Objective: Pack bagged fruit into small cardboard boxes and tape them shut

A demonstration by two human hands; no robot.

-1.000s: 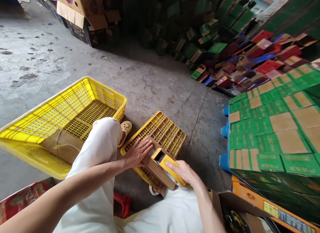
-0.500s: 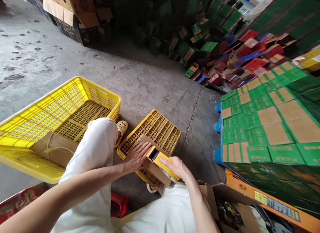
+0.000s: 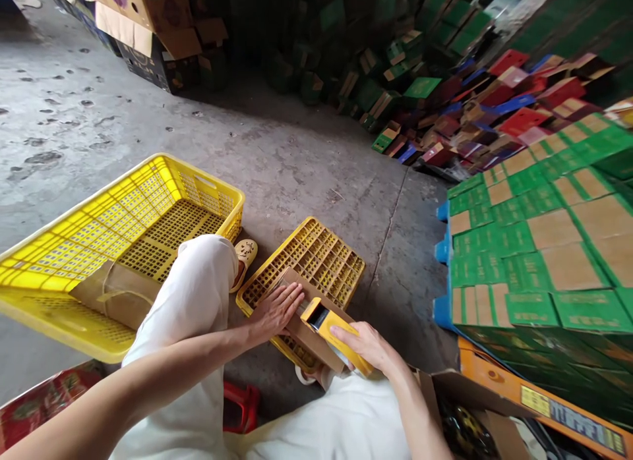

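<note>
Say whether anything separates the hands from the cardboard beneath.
Nothing visible blocks the left hand, which rests on the brown cardboard. The yellow tool in the right hand comes between that hand and it.

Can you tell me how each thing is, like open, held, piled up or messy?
Left hand: spread flat on the cardboard
Right hand: closed around the yellow tool
Yellow tool: held
Cardboard: lying across the crate
Crate: seemingly upside down
Basket: upright, open-topped, brown board inside
Green boxes: neatly stacked
Red boxes: messily heaped
</note>
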